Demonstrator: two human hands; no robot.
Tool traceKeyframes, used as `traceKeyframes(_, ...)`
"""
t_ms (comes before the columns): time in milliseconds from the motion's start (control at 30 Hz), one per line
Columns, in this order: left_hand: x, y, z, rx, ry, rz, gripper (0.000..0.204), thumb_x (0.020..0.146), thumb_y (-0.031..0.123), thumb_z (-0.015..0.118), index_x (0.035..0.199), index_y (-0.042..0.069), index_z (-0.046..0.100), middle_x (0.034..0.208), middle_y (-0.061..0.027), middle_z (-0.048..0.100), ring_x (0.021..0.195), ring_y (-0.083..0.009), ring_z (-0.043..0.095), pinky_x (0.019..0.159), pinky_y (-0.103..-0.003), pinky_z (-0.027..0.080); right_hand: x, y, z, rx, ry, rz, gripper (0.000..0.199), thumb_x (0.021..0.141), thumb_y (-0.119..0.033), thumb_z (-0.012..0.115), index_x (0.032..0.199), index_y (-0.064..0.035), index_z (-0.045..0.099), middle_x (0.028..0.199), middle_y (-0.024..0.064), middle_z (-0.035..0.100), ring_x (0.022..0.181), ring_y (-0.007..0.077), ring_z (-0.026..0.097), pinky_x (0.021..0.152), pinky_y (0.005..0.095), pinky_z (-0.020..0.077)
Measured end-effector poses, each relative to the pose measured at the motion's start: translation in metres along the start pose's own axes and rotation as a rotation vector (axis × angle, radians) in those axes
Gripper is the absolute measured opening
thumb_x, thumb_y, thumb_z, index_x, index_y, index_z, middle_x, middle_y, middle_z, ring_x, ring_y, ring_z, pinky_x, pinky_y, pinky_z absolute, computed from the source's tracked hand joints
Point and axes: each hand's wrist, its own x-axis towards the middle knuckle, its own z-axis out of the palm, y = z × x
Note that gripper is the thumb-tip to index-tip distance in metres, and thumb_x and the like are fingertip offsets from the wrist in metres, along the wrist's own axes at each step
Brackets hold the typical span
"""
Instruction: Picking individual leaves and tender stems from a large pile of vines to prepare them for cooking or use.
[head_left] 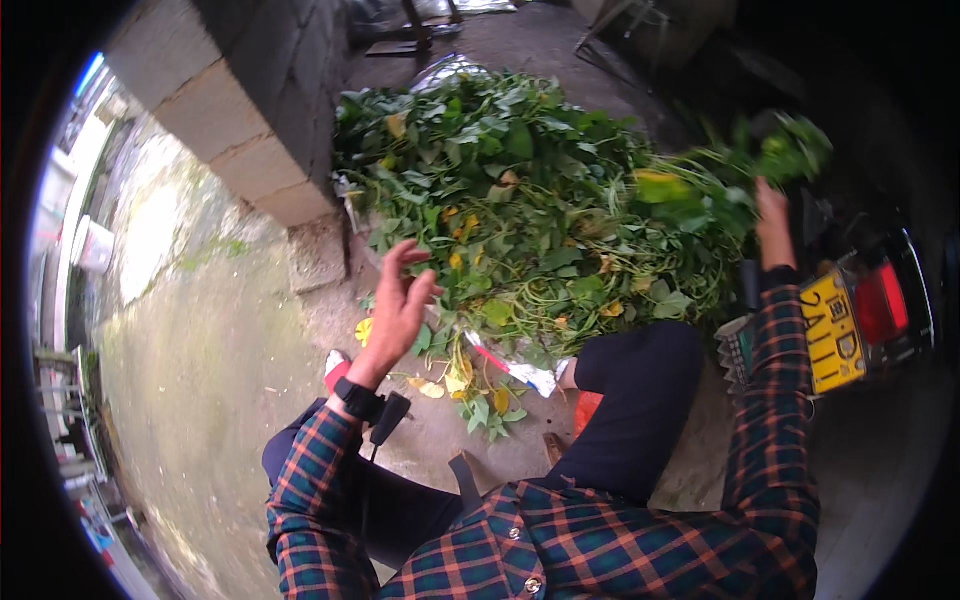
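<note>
A broad heap of leafy green vines (540,230), with yellowed leaves scattered through it, lies on the ground in front of me. My right hand (771,215) is stretched far out to the right, its fingers closed round a bunch of leafy vine stems (715,185). That bunch is partly smeared by motion, and its stems reach back toward the heap. My left hand (400,310) hovers over the near left edge of the heap, fingers apart and nothing in them. Below it, loose yellow and green leaves (457,375) lie beside a white and red plastic sheet (515,368).
A vehicle's rear with a red tail light (880,305) and a yellow number plate (832,330) stands close by my right forearm. A block pillar (235,120) rises at the left of the heap. Concrete ground (200,370) spreads to the left. Dark metal legs (620,40) stand behind.
</note>
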Motion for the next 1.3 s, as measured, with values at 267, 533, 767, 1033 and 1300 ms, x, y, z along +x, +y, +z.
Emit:
traceKeyframes(267,-0.021,0.004,-0.006,0.334,-0.17,-0.085,0.042,0.091,0.017,0.058,0.127,0.003,0.04,0.109,-0.0129,0.057,0.067,-0.0151,0.058,0.062,-0.029,0.048,-0.064,0.106,0.035,-1.265,-0.811,-0.048,0.042,0.081,-0.033,0.064,0.102,0.0034,0.063,0.081,0.0165,0.064,0.078,0.0301,0.061,0.072,0.0427,0.0479)
traceKeyframes(533,-0.026,0.001,-0.014,0.459,-0.259,-0.087,0.034,0.089,0.016,0.06,0.119,0.004,0.049,0.098,-0.0146,0.059,0.069,-0.0235,0.06,0.062,-0.033,0.048,-0.109,0.069,0.305,-1.193,-0.944,-0.81,0.052,0.086,-0.024,0.061,0.13,-0.0038,0.042,0.092,0.0239,0.064,0.089,0.0428,0.061,0.079,0.0495,0.0486)
traceKeyframes(767,-0.033,-0.009,-0.032,0.522,-0.39,-0.27,0.033,0.091,0.017,0.058,0.118,0.002,0.048,0.097,-0.0191,0.058,0.079,-0.0307,0.064,0.068,-0.039,0.051,-0.033,0.076,0.463,-1.425,-0.575,-0.909,0.057,0.083,-0.007,0.047,0.139,-0.0073,0.036,0.088,0.0202,0.067,0.082,0.0367,0.065,0.072,0.045,0.0524)
traceKeyframes(1033,-0.034,-0.001,-0.033,0.546,-0.417,-0.254,0.031,0.091,0.019,0.057,0.115,0.001,0.048,0.097,-0.0194,0.058,0.077,-0.0343,0.063,0.065,-0.042,0.05,-0.069,0.153,0.445,-1.21,-0.734,-0.619,0.03,0.084,-0.03,0.057,0.089,-0.0015,0.064,0.094,0.0219,0.066,0.09,0.0391,0.063,0.079,0.0476,0.0507)
traceKeyframes(1300,-0.034,-0.004,-0.012,0.624,-0.314,0.004,0.026,0.086,0.016,0.061,0.111,0.008,0.054,0.092,-0.0164,0.06,0.081,-0.0367,0.061,0.067,-0.043,0.05,-0.266,0.181,0.341,-0.81,-1.146,-0.625,0.044,0.087,-0.033,0.056,0.11,0.0036,0.059,0.1,0.0285,0.061,0.097,0.0417,0.059,0.084,0.0452,0.0467)
